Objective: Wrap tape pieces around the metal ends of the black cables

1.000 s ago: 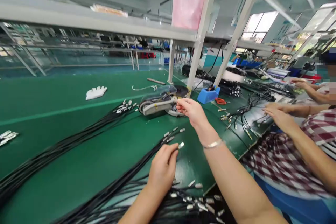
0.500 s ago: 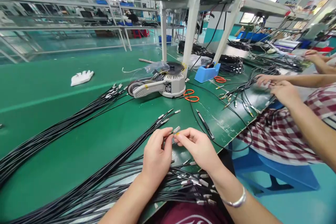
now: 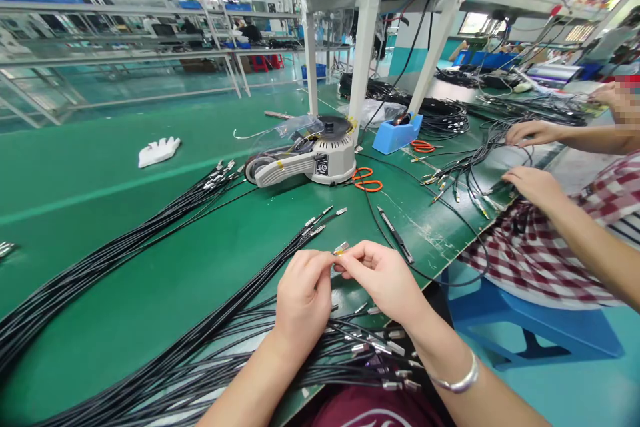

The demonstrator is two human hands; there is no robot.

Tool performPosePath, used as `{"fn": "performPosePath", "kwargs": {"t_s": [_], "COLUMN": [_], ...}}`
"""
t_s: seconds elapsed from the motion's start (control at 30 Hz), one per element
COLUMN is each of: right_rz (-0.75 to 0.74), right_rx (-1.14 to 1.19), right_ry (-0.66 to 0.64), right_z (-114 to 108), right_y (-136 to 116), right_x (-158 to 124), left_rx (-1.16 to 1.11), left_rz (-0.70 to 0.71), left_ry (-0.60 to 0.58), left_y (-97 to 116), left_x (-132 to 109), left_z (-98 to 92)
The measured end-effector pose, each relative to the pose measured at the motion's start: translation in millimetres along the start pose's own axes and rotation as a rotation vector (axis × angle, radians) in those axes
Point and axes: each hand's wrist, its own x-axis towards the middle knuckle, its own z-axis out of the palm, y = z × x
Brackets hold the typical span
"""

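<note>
The left hand and right hand meet, fingertips pinched on a metal connector above the near edge of the bench. Loose black cables crowd beneath the wrists; a cable bundle lies left, a craft knife right. Beyond, orange-handled scissors sit beside a tape machine, with a white post and blue tape holder behind.

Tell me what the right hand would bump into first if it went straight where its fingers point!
Most likely the left hand: the right hand points across at its fingertips, with the plug right by them. They look so close that I can't tell whether they already touch.
</note>
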Motion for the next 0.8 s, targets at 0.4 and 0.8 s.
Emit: {"fn": "performPosePath", "kwargs": {"t_s": [0.4, 0.8], "right_rz": [-0.012, -0.023], "right_rx": [0.0, -0.019], "right_ry": [-0.013, -0.03], "right_z": [-0.8, -2.7], "right_y": [-3.2, -5.9], "right_x": [0.5, 2.0], "left_rx": [0.028, 0.051], "left_rz": [-0.01, 0.009], "left_ry": [-0.002, 0.001], "left_y": [0.8, 0.1], "left_x": [-0.8, -1.4], "left_z": [-2.1, -1.4]}}
